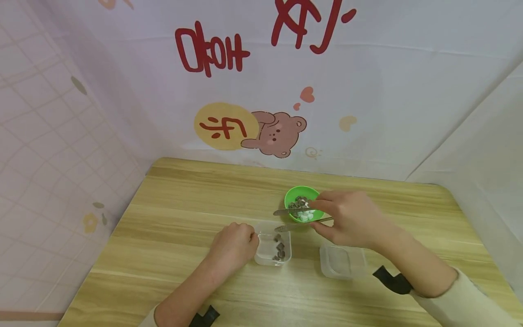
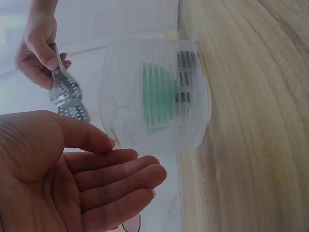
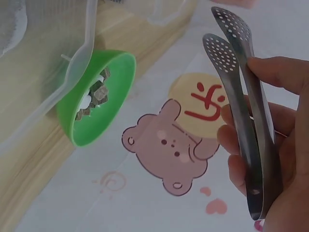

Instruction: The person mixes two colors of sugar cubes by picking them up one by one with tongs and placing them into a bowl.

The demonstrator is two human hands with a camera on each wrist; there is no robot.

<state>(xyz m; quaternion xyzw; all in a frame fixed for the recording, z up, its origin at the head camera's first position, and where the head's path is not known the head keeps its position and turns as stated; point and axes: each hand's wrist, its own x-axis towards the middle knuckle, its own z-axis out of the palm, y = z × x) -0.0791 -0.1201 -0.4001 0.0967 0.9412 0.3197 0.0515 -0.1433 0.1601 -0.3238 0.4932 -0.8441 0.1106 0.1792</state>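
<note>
1. Right hand (image 1: 347, 218) grips metal tongs (image 1: 300, 217), perforated spoon-shaped tips a little apart, empty, over green bowl (image 1: 295, 196).
2. Bowl: round green plastic, holds grey chunks and white cubes (image 1: 305, 216).
3. Left hand (image 1: 234, 245) loosely curled, holds nothing, fingers touching clear plastic container (image 1: 273, 249) with grey chunks.
4. 2nd clear container (image 1: 342, 262) under right wrist, wood-grain table (image 1: 184, 204).
</note>
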